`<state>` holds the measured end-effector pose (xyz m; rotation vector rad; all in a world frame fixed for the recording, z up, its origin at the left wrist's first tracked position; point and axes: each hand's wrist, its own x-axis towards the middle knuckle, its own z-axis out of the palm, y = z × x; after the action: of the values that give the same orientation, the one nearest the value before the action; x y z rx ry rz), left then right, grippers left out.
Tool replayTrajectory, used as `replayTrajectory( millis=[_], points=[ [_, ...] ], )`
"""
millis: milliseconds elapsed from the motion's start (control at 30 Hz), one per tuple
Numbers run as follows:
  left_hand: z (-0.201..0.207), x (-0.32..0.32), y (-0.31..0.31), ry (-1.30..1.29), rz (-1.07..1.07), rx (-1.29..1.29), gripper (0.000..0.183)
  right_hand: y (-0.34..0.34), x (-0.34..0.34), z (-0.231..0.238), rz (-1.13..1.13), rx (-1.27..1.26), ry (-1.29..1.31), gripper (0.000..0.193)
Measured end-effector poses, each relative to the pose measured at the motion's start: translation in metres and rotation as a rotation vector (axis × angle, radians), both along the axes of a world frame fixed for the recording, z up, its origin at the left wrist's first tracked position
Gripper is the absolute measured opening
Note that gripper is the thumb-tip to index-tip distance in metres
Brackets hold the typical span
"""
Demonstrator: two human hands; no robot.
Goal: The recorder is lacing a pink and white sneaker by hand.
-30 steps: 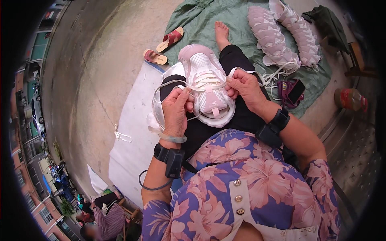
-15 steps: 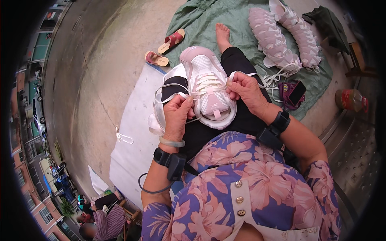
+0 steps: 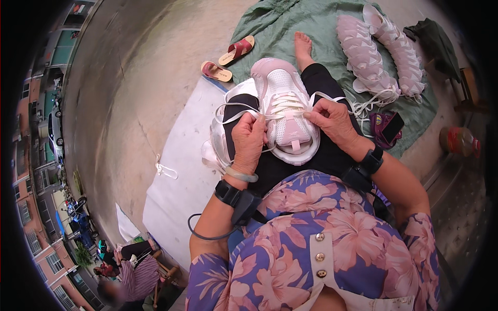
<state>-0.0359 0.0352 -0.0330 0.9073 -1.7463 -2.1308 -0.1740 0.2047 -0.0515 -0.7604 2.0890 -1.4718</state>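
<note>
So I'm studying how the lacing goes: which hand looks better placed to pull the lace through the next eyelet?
Probably the right hand: its fingertips pinch the white lace right at the eyelet row of the pink shoe. The left hand sits lower at the shoe's side, gripping slack lace, so it seems better suited to steadying.

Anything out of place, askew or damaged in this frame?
Nothing looks damaged or spilled. The left hand and right hand hold white laces on a pink shoe resting on the lap. Two sandals lie apart and skewed on the concrete, which is only mildly untidy.
</note>
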Motion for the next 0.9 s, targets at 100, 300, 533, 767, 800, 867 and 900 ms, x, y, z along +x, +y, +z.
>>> replayTrajectory(
  millis=[100, 300, 533, 767, 800, 867, 900],
  points=[
    [-0.002, 0.001, 0.000, -0.011, -0.009, -0.048, 0.015, 0.002, 0.003, 0.009, 0.038, 0.023, 0.013, 0.025],
    [-0.013, 0.000, -0.004, -0.073, -0.060, -0.330, 0.017, 0.001, 0.004, 0.007, 0.189, 0.025, 0.345, 0.034],
    [-0.009, -0.016, -0.005, 0.013, -0.135, -1.014, 0.018, -0.006, -0.008, -0.002, 0.220, 0.000, 0.324, 0.037],
    [0.005, 0.003, 0.008, -0.057, -0.052, -0.841, 0.030, 0.002, -0.005, 0.009, 0.221, 0.091, 0.292, 0.034],
    [0.006, 0.003, 0.008, -0.054, -0.050, -0.841, 0.030, 0.001, -0.004, 0.012, 0.222, 0.091, 0.296, 0.034],
    [0.006, 0.004, 0.007, 0.112, -0.179, -1.197, 0.039, -0.009, 0.000, 0.018, 0.198, -0.050, 0.599, 0.028],
    [0.003, 0.008, 0.008, 0.041, -0.182, -1.139, 0.046, -0.015, 0.003, 0.027, 0.225, -0.080, 0.718, 0.017]
  ],
)
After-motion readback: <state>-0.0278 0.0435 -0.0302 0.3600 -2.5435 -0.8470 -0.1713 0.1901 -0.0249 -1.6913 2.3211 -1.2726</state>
